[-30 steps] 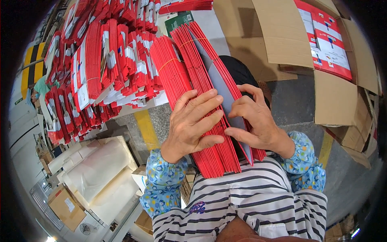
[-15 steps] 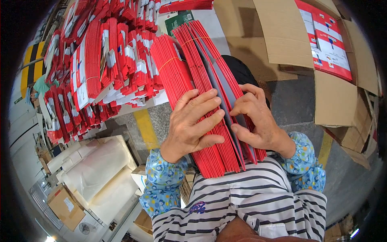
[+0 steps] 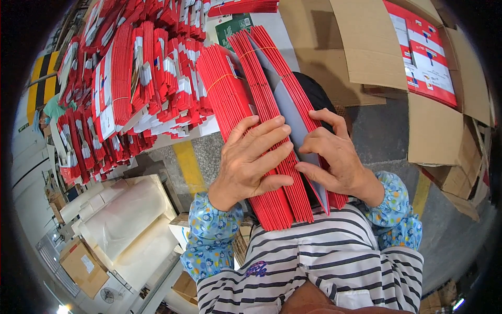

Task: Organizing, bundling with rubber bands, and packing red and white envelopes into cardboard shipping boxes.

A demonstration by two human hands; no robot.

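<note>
A thick stack of flat red cardboard sleeves [image 3: 272, 136] is held on edge against the striped shirt [image 3: 324, 261], reaching from the torso up toward the table. The left hand [image 3: 251, 162] is laid flat on the stack's left face, fingers spread and pressed against it. The right hand [image 3: 334, 157] is curled around the right portion, where the stack is parted and a grey inner face [image 3: 293, 125] is exposed; the sleeves are gripped between fingers and thumb. Further red bundles [image 3: 130, 89], bound with yellow bands, are piled at upper left. Open cardboard boxes [image 3: 397, 57] are seen at upper right, and white rolls [image 3: 125, 220] at lower left
</note>
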